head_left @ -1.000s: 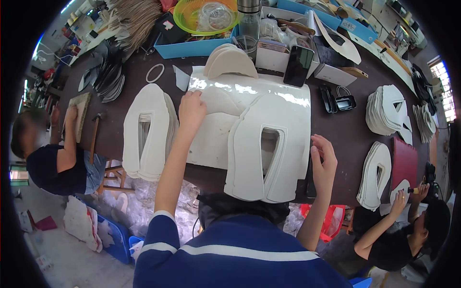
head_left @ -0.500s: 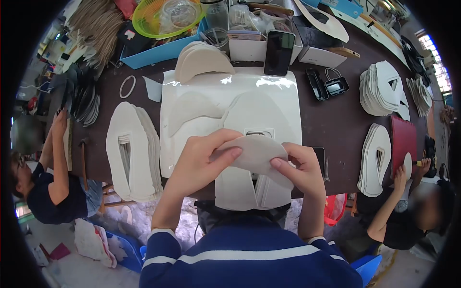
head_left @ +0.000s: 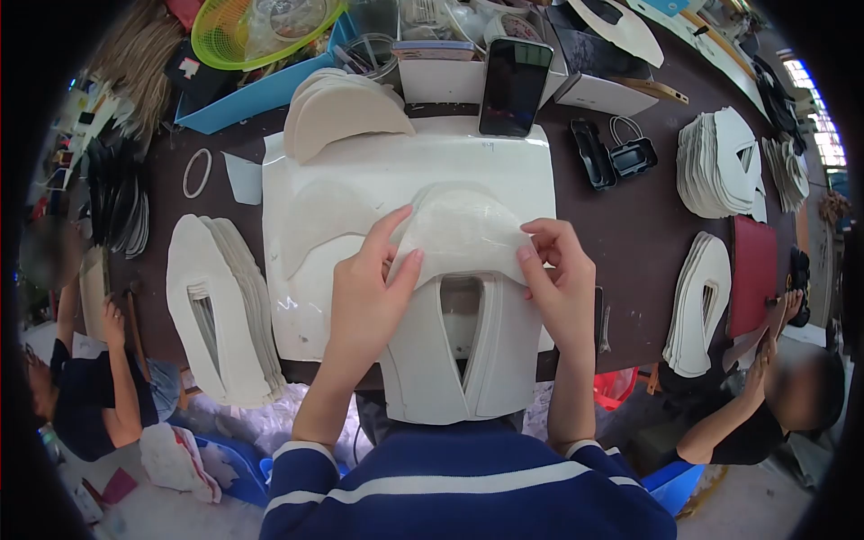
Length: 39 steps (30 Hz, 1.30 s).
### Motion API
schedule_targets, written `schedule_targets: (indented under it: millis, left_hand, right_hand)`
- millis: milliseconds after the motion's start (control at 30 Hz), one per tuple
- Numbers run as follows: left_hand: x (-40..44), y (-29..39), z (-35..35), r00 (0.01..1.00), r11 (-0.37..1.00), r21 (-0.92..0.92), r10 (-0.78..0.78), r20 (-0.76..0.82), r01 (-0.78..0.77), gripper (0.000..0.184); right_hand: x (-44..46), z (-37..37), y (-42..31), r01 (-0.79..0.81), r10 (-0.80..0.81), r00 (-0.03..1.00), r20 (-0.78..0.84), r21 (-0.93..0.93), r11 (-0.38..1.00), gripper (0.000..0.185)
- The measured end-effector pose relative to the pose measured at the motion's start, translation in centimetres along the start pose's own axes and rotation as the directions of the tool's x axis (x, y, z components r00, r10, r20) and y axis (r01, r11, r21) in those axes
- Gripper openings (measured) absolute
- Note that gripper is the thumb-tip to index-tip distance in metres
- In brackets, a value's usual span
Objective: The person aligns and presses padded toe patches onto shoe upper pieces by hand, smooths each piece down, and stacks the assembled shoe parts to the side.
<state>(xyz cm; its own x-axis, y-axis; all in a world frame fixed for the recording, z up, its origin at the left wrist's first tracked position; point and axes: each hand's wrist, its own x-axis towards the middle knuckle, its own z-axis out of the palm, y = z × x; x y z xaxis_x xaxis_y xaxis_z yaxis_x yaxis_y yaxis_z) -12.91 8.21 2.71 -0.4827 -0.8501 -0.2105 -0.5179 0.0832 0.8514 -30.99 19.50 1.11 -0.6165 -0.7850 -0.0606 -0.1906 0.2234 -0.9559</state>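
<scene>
A curved off-white sheet piece point(head_left: 463, 232), shaped like a toe cap, lies over the rounded top end of a stack of off-white shoe-upper pieces point(head_left: 414, 360) with a narrow V-shaped opening. My left hand point(head_left: 378, 279) grips its left edge, thumb on top. On the other side, my right hand point(head_left: 556, 270) pinches the right edge between thumb and fingers. Left of my left hand, a similar curved piece point(head_left: 315, 220) rests flat on the glossy white board point(head_left: 450, 153). More curved pieces point(head_left: 337, 117) are stacked at the board's back edge.
Stacks of cut uppers stand at left point(head_left: 247, 315) and right point(head_left: 693, 306). A phone point(head_left: 515, 85) leans against boxes at the back. An open black case point(head_left: 612, 157) and a white ring point(head_left: 197, 173) lie on the dark table point(head_left: 630, 252). Other people sit at both sides.
The curved piece, held up and bent between my hands before, is now laid over the stack's top end with its arch facing me. My hands have spread to its two sides.
</scene>
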Motion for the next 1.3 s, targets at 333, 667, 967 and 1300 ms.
schedule_targets:
  millis: [333, 667, 967, 1300]
  left_hand:
    - [1.1, -0.6, 1.1, 0.981, 0.976, 0.165, 0.160, -0.109, -0.141, 0.021]
    - [1.3, -1.5, 1.6, 0.968, 0.968, 0.167, 0.211, -0.135, -0.188, 0.019]
    - [0.5, -0.6, 1.1, 0.986, 0.914, 0.391, 0.146, -0.083, -0.103, 0.021]
    - [-1.4, -1.7, 3.1, 0.846, 0.680, 0.555, 0.526, 0.087, -0.480, 0.048]
  right_hand:
    - [0.6, 0.6, -0.4, 0.040, -0.041, 0.999, -0.003, -0.161, 0.986, 0.013]
    - [0.8, 0.9, -0.3, 0.032, -0.035, 0.999, -0.016, -0.176, 0.984, 0.012]
    - [0.4, 0.5, 0.4, 0.111, -0.113, 0.993, 0.034, -0.588, 0.801, 0.024]
    - [2.5, 1.8, -2.7, 0.562, -0.628, 0.774, 0.076, -0.541, 0.626, 0.048]
